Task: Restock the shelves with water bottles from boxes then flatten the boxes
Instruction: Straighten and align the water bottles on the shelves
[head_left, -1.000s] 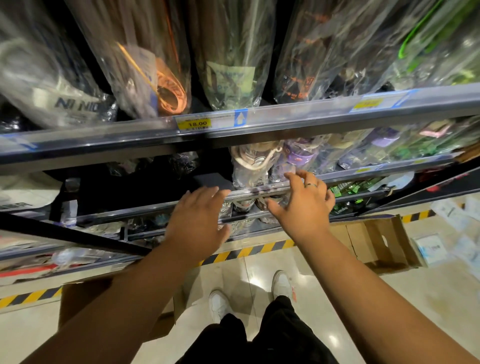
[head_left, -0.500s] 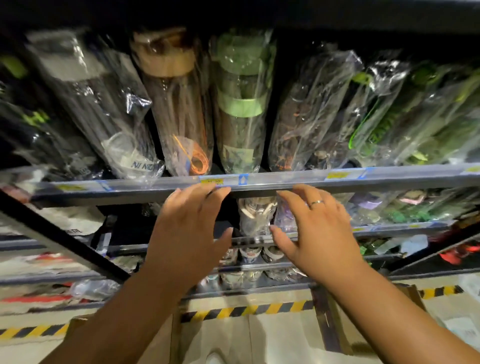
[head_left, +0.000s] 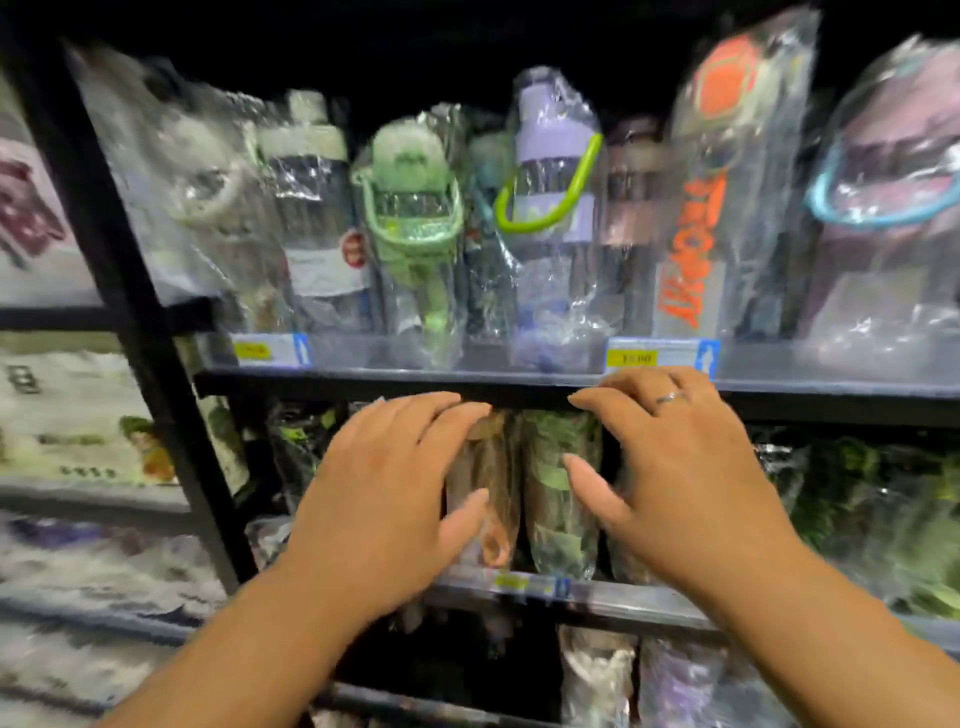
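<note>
Left hand (head_left: 379, 499) and right hand (head_left: 680, 483) have climbed to a higher shelf (head_left: 337, 382).

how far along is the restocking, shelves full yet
Looks done: the upper shelf is packed with wrapped bottles, and the row beneath looks full too. In hand: nothing; the left hand and right hand are open, spread before the brown bottle and green bottle. Left: no box shows here, so flattening cannot be judged.
</note>
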